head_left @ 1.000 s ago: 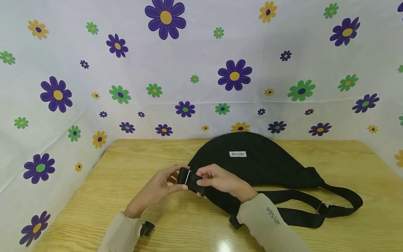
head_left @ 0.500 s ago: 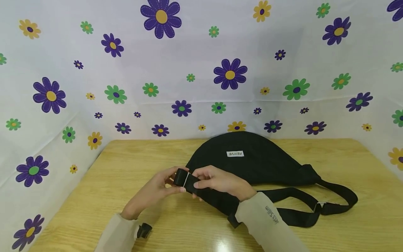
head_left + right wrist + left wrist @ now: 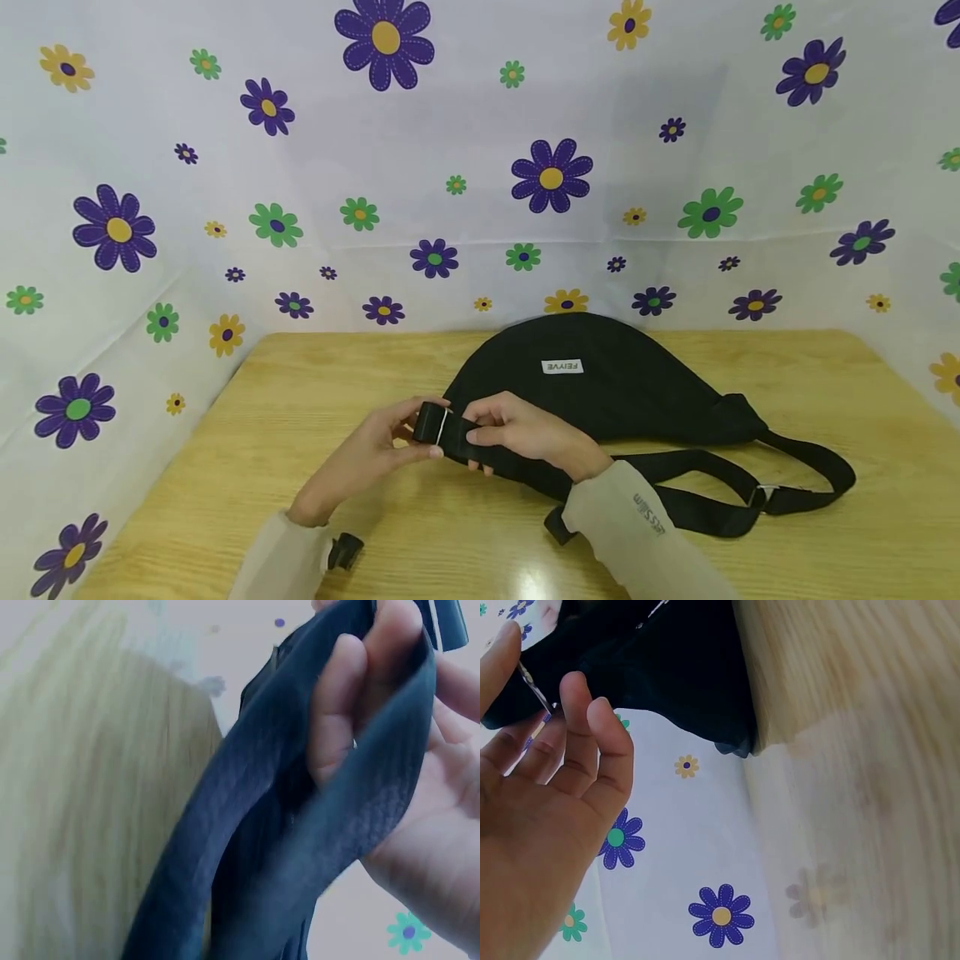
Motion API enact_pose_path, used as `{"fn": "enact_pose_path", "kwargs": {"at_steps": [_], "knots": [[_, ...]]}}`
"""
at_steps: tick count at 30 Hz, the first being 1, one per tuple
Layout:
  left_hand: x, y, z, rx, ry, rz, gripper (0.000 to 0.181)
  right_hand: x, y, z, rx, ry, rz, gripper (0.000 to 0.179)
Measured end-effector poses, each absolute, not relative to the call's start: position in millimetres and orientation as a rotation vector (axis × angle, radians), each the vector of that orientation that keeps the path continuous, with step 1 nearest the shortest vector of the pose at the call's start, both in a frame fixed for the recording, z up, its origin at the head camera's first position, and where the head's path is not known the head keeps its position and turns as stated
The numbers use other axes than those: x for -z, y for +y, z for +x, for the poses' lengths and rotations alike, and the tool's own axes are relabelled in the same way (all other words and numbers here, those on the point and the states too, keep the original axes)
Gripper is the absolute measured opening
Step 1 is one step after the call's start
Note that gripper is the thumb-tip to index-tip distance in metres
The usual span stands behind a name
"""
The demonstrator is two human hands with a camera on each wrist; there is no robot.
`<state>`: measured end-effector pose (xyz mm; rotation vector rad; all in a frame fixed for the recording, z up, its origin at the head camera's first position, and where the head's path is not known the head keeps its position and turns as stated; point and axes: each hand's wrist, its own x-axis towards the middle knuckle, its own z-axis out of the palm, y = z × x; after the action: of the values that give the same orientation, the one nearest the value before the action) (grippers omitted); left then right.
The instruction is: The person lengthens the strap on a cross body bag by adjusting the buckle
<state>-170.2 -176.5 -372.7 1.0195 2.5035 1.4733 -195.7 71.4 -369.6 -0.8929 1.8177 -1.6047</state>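
A black crescent-shaped waist bag (image 3: pixel 600 396) lies on the table with a white label (image 3: pixel 562 367) reading FEIYVE upside down. In the head view my left hand (image 3: pixel 363 454) pinches the strap end at a thin metal slider (image 3: pixel 442 427), where the webbing folds into a short rounded loop (image 3: pixel 428 422). Just right of it, my right hand (image 3: pixel 528 429) pinches the black strap (image 3: pixel 457 437) between thumb and fingers. The right wrist view shows two runs of webbing (image 3: pixel 375 780) passing on either side of my right fingers (image 3: pixel 337 705). The slider (image 3: pixel 536 688) also shows by my left fingertips.
The bag's other strap part (image 3: pixel 712 517) trails to the right with a second metal slider (image 3: pixel 763 493). Wooden table (image 3: pixel 247 467) spreads under everything. A white cloth with printed flowers (image 3: pixel 450 108) stands behind and at the sides. A black wrist mount (image 3: pixel 345 552) sits at the left sleeve.
The head view has shifted slightly. The webbing loop at the slider looks rounder and sticks out a little further left than a second ago. Both hands keep their hold.
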Motion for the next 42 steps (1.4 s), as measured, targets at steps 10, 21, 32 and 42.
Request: {"fn": "enact_pose_path", "kwargs": {"at_steps": [10,21,32,42], "knots": [[377,-174,-171,-1.496,2.496,1.062,0.042,371,52,-185,1.71,1.881,-0.817,0.014],[373,-176,-172,-1.506,2.536,1.001,0.044,367,83,-204,1.5,1.852,-0.909,0.012],[374,-173,-173,-1.537,2.464,1.052,0.044,370,70,-197,1.634,1.868,-0.905,0.012],[377,-170,-169,-1.558,2.379,1.037,0.04,370,62,-191,1.672,1.917,-0.841,0.014]]}}
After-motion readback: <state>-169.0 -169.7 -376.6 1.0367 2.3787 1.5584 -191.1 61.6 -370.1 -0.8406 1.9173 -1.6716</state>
